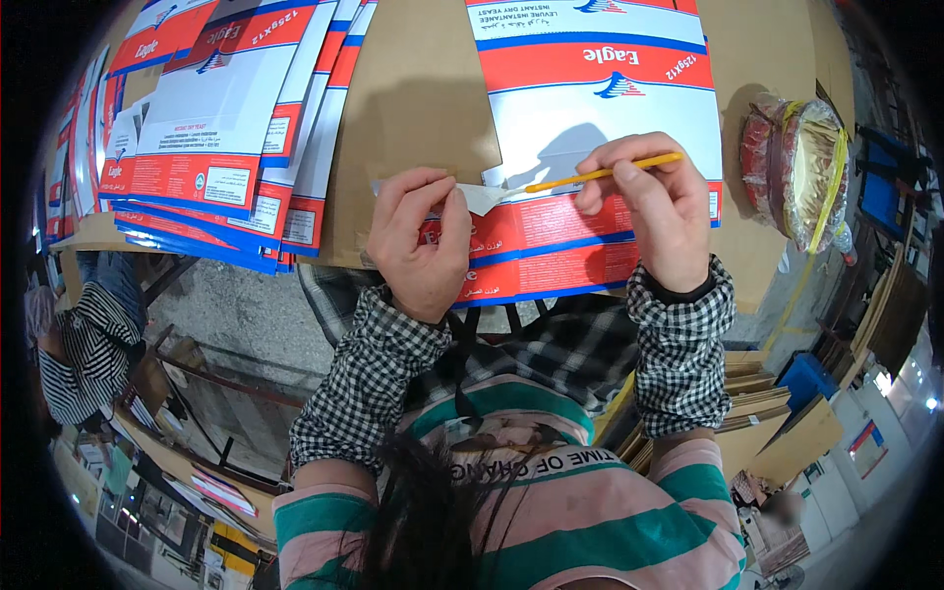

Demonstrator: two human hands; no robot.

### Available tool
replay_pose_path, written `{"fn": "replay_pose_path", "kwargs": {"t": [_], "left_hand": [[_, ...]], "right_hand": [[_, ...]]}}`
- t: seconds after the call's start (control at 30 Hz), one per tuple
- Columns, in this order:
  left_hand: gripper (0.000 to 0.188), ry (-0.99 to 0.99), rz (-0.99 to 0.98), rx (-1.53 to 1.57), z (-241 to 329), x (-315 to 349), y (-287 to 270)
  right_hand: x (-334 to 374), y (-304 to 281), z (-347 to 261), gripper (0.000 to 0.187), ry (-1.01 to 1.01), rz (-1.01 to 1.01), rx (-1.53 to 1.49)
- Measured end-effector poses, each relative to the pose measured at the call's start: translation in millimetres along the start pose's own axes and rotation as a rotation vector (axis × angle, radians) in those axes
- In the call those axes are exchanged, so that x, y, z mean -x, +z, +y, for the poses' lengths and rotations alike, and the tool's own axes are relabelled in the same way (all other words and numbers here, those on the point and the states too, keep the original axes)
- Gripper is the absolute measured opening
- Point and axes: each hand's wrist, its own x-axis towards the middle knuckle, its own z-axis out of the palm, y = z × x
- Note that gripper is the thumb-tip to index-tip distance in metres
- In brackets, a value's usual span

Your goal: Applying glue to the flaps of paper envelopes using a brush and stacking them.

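Dark strands of hair (423,511) hang over a pink-and-green striped shirt (590,531) as a worker bends to a table (403,118) covered in brown board. On it, in front of the worker and at the near edge, lies a red, white and blue printed carton sheet (551,113). The right hand (674,211) grips a slim yellow stick (560,183) between thumb and fingers, its tip angled left, close to a pale strip (482,200) above the sheet. The left hand (423,246) is narrowed, thumb and forefinger nearly together beside that strip; from where I stand, I cannot tell whether they pinch it or merely touch it.

The strip looks thin and creased, and a hard pull or a slip of the stick could tear it. Pressing the tip too firmly might score the carton's printed face, and a loose left hand could let the sheet skid. On the left, a stack of matching sheets (211,128) sits with uneven edges; a knock from the elbow might send the top ones sliding. On the right rests a plastic-wrapped bundle (796,177), well apart from the hands. At far left stands another person in black-and-white stripes (88,344).
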Motion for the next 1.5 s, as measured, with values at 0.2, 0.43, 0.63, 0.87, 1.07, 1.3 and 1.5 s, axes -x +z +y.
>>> {"fn": "replay_pose_path", "kwargs": {"t": [0.2,0.43,0.63,0.87,1.07,1.3,1.5], "left_hand": [[0.011,-0.025,0.003,0.016,0,0,1],[0.011,0.006,-0.001,-0.006,-2,-1,2],[0.011,0.025,0.0,-0.015,-2,-1,3],[0.011,0.032,-0.001,-0.028,-2,-2,3],[0.011,0.028,0.001,-0.02,-2,-2,3],[0.01,0.037,0.032,-0.004,0,-3,5],[0.01,0.038,0.028,0.002,-2,-3,4]], "right_hand": [[-8,2,6,0.012,0.027,0.025,-0.02],[-10,5,7,0.012,0.029,0.025,0.02],[-10,3,5,0.012,0.033,0.023,0.001],[-10,4,3,0.011,0.049,-0.001,0.038],[-9,5,2,0.011,0.038,-0.001,0.047],[-11,5,0,0.011,0.028,-0.029,0.031],[-12,8,-2,0.01,-0.013,0.009,0.083]]}}
